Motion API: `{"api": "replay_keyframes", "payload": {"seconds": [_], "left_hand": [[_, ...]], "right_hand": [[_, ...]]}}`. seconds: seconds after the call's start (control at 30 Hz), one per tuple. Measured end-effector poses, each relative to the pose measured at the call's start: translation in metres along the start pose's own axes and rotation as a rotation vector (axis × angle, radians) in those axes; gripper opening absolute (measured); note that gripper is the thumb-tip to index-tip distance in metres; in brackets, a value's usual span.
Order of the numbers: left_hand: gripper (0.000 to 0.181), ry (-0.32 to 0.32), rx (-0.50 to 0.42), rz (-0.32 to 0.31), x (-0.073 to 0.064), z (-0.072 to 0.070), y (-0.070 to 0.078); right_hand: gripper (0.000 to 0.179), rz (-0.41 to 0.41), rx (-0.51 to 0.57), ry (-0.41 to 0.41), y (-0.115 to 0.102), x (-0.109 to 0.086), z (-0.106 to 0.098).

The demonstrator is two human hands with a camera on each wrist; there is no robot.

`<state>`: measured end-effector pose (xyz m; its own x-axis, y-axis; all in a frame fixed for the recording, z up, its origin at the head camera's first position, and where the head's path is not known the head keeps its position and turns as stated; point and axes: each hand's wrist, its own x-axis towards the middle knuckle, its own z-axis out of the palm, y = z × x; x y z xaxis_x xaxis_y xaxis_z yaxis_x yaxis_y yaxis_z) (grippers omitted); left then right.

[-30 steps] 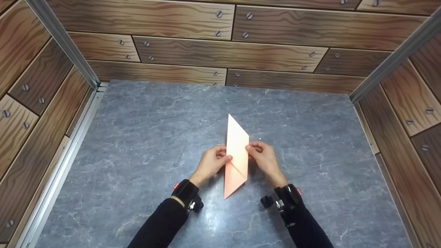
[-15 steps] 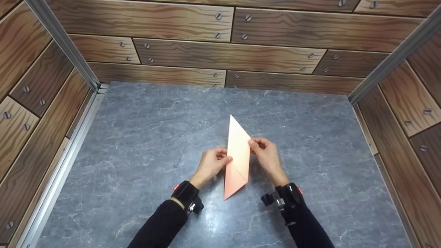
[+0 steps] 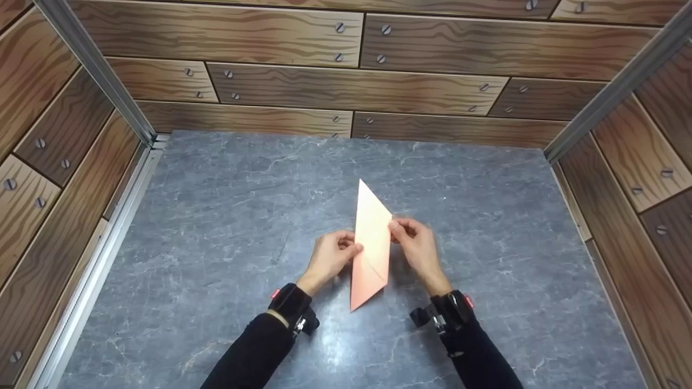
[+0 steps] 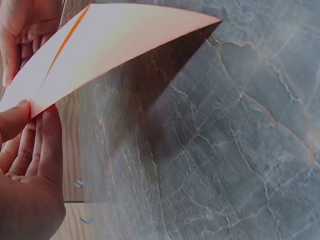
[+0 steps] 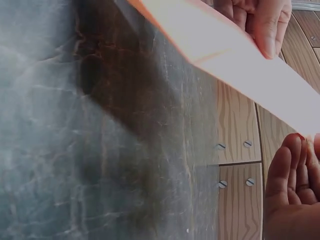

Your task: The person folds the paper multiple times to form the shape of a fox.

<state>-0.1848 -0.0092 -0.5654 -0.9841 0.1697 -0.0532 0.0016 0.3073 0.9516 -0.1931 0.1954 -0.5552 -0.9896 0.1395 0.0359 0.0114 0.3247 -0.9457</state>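
Note:
A folded sheet of orange-pink paper point(image 3: 372, 232), shaped like a long slanted parallelogram, is held up between both hands in the head view. My left hand point(image 3: 332, 254) pinches its left edge about halfway along, thumb on top and fingers beneath. Higher on the opposite edge, my right hand point(image 3: 416, 246) pinches the paper near its upper right corner. A diagonal flap line crosses the lower part. In the left wrist view, the paper point(image 4: 125, 37) bows slightly and casts a shadow on the tabletop. The right wrist view shows the paper point(image 5: 240, 60) washed out by light.
Grey marbled tabletop point(image 3: 243, 178) spreads around the hands. Wood-patterned panels point(image 3: 281, 86) with printed screws wall the back and both sides. Metal rails point(image 3: 102, 270) run along the left edge and corners. Each wrist carries a black camera band point(image 3: 453, 308).
My right hand has slid a little up the paper's right edge. The left hand keeps its pinch, and the paper has shifted only slightly.

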Motion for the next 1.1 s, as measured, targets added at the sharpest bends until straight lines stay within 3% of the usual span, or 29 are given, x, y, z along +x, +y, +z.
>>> {"api": "replay_keyframes", "payload": {"seconds": [0.4,0.63,0.73,0.9,1.1], "left_hand": [[0.014,-0.007,-0.017,0.002,0.000,0.002,0.001],[0.013,0.028,-0.013,0.008,0.000,0.000,0.001],[0.013,0.038,-0.009,0.014,0.000,0.000,0.001],[0.015,0.021,-0.024,0.020,-0.001,0.001,0.000],[0.016,0.014,-0.050,0.000,0.000,0.002,0.000]], "right_hand": [[0.019,-0.038,-0.036,-0.038,-0.001,-0.003,-0.003],[0.022,-0.010,0.055,-0.054,0.004,-0.008,-0.005],[0.020,-0.006,0.044,-0.070,0.007,-0.010,-0.004],[0.017,-0.031,-0.005,-0.064,0.006,-0.010,-0.004],[0.022,-0.018,0.033,-0.058,0.008,-0.013,-0.006]]}}
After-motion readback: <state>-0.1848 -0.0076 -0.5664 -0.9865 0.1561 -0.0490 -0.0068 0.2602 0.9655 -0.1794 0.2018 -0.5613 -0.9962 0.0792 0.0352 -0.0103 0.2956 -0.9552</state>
